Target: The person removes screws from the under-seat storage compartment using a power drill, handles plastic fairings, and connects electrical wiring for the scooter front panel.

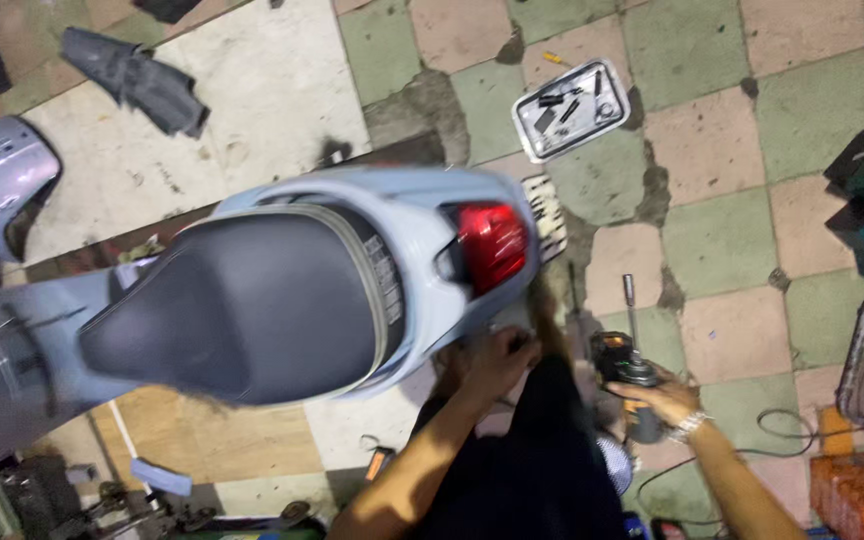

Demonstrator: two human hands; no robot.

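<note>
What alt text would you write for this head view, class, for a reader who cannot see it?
A left hand reaches under the rear of a pale blue scooter with a dark seat, while the right hand grips a black power tool. A metal tray of small tools lies on the tiled floor.

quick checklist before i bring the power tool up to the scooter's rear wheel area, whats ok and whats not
1. Right hand grips the power tool: ok.
2. Long socket extension is fitted on the tool, pointing up and away: ok.
3. Left hand sits under the rear of the scooter, below the tail light: ok.
4. What the left hand touches: cannot tell, blurred and hidden by the bodywork.
5. Cable loops on the floor beside the right forearm: not ok, could snag.
6. Parts tray lies across the tiles, out of easy reach: not ok.
</note>
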